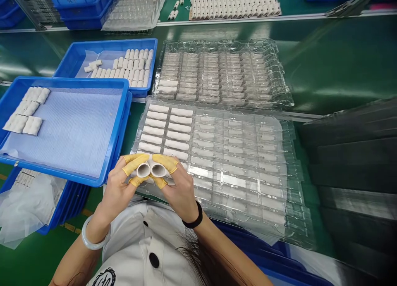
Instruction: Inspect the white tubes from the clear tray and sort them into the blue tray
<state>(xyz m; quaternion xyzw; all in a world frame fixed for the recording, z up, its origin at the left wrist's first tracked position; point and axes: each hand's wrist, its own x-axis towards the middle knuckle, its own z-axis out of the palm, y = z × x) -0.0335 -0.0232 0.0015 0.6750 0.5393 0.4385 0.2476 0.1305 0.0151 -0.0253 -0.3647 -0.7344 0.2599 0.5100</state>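
Observation:
Two short white hollow tubes are held side by side, touching, with their open ends toward me. My left hand is closed round the left white tube. The right white tube is between the fingers of my right hand. Yellow finger covers sit on the fingers and thumbs of both hands. Just beyond and beneath them lies a clear plastic tray with slots. White tubes lie in rows in its two left columns, and the hands hide the near part of these columns.
Left of me, a blue crate lined with sheet holds several white pieces. Behind it, another blue crate holds many white tubes. A second clear tray stands behind the first. Further white pieces line the back shelf.

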